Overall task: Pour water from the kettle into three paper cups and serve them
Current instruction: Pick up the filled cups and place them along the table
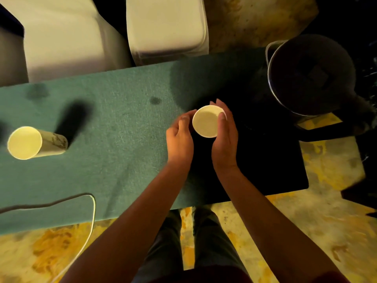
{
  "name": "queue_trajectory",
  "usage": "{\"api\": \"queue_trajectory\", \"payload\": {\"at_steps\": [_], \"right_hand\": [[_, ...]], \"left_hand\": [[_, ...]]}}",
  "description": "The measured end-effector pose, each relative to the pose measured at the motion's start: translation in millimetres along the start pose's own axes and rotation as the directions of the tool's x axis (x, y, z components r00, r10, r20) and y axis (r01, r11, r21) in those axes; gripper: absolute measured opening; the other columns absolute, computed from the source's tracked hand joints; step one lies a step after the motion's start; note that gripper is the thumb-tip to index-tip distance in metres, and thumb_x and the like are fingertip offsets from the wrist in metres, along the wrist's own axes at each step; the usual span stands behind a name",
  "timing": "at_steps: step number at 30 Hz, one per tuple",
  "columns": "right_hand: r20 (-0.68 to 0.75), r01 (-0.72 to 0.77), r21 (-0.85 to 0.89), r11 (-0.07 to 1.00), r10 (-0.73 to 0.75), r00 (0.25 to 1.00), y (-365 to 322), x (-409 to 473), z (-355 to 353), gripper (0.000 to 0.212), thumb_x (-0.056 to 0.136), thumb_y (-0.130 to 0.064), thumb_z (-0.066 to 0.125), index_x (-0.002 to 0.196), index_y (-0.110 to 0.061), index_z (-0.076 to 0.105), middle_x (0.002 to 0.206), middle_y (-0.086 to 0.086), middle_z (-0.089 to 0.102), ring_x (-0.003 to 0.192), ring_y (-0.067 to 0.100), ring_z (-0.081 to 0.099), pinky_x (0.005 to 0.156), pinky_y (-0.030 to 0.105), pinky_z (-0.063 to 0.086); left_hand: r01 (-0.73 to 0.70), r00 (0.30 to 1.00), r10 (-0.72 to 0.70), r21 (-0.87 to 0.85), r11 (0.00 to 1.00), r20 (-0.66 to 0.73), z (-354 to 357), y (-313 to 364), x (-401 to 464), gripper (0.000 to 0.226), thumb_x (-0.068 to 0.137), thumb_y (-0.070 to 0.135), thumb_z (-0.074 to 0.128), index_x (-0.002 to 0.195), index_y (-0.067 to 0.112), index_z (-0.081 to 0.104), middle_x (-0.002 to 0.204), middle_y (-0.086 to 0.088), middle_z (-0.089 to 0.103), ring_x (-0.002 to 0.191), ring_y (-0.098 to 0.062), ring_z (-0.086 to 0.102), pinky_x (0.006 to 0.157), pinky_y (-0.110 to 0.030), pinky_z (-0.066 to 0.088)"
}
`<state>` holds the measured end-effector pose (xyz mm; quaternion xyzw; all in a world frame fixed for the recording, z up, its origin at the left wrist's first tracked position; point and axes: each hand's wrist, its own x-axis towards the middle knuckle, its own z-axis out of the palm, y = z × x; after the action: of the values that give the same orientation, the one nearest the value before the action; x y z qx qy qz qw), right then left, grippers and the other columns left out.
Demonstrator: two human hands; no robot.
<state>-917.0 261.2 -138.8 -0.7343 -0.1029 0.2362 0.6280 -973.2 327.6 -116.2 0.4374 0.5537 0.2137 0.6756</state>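
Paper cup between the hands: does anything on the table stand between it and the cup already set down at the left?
Nothing visible does. The paper cup, held by the left hand and right hand, faces bare green tablecloth over to the other cup. The white cable lies nearer the table's front edge, off that line.

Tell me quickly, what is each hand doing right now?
Left hand: curled against the left side of the paper cup, helping hold it.
Right hand: wrapped around the right side of the same cup, holding it.
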Motion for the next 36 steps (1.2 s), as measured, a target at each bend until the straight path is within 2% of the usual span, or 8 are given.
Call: {"api": "queue_trajectory", "payload": {"at_steps": [6,11,18,21,24,27,33,36], "right_hand": [[-0.006,0.039,-0.048,0.998,-0.039,0.999,-2,-1,-2,0.038,0.109,-0.027,0.034,0.128,-0.011,0.064,0.125,0.005,0.068,0.115,0.017,0.065,0.097,0.040,0.056],[-0.017,0.010,0.033,0.999,-0.010,1.000,-10,-5,-1,0.038,0.111,-0.020,0.034,0.123,-0.006,0.066,0.120,0.009,0.070,0.110,0.021,0.067,0.093,0.040,0.057],[0.064,0.018,0.086,0.996,-0.024,0.998,-37,-16,-2,0.041,0.108,-0.025,0.034,0.122,-0.007,0.068,0.119,0.011,0.072,0.111,0.024,0.069,0.093,0.040,0.056],[0.106,0.034,0.069,0.997,-0.041,0.993,-43,-19,-5,0.042,0.108,-0.027,0.033,0.127,-0.010,0.066,0.122,0.008,0.072,0.113,0.021,0.068,0.095,0.039,0.056],[0.124,0.048,0.101,0.994,-0.061,0.990,-52,-22,-7,0.042,0.108,-0.024,0.032,0.130,-0.007,0.064,0.123,0.011,0.072,0.114,0.023,0.067,0.097,0.040,0.055],[0.172,0.057,0.144,0.988,-0.081,0.982,-63,-24,-7,0.042,0.108,-0.022,0.031,0.129,-0.004,0.063,0.125,0.013,0.071,0.116,0.025,0.067,0.099,0.042,0.054],[0.266,0.067,0.193,0.979,-0.118,0.957,-89,-36,6,0.042,0.107,-0.020,0.033,0.125,0.001,0.065,0.123,0.019,0.070,0.113,0.029,0.068,0.092,0.033,0.056],[0.286,0.101,0.199,0.975,-0.157,0.945,-106,-49,21,0.044,0.105,-0.021,0.034,0.123,0.003,0.066,0.124,0.019,0.070,0.114,0.029,0.067,0.095,0.036,0.055]], "left_hand": [[0.004,1.000,-0.005,-0.019,1.000,-0.007,-4,-5,4,0.033,0.095,0.021,0.046,0.104,0.013,0.077,0.105,-0.009,0.077,0.106,-0.026,0.070,0.100,-0.052,0.052],[0.139,0.990,-0.138,-0.205,0.969,0.016,-5,1,4,0.032,0.098,0.012,0.045,0.093,0.013,0.076,0.092,-0.005,0.078,0.092,-0.018,0.073,0.089,-0.035,0.057],[0.496,0.868,-0.383,-0.526,0.691,0.316,-2,3,-1,0.033,0.100,0.024,0.042,0.102,0.006,0.069,0.097,-0.015,0.070,0.095,-0.028,0.064,0.089,-0.038,0.050],[0.502,0.862,-0.341,-0.537,0.678,0.374,-4,4,-10,0.031,0.096,0.015,0.046,0.090,0.006,0.075,0.085,-0.007,0.075,0.091,-0.021,0.066,0.088,-0.032,0.052],[0.512,0.855,-0.269,-0.638,0.575,0.443,-1,14,-21,0.019,0.099,0.000,0.043,0.105,0.005,0.060,0.070,0.012,0.074,0.073,-0.001,0.071,0.069,-0.015,0.056],[0.504,0.862,-0.277,-0.662,0.555,0.424,-4,22,-29,0.029,0.082,0.018,0.054,0.107,0.006,0.063,0.093,-0.013,0.072,0.088,-0.025,0.069,0.076,-0.034,0.059],[0.474,0.879,-0.202,-0.745,0.469,0.432,-22,35,-44,0.057,0.078,0.023,0.062,0.132,0.008,0.054,0.127,-0.016,0.057,0.117,-0.030,0.055,0.092,-0.039,0.054],[0.419,0.907,-0.166,-0.777,0.470,0.388,-39,45,-57,0.044,0.082,0.024,0.056,0.122,0.007,0.060,0.112,-0.015,0.067,0.100,-0.027,0.065,0.083,-0.035,0.060]]}}
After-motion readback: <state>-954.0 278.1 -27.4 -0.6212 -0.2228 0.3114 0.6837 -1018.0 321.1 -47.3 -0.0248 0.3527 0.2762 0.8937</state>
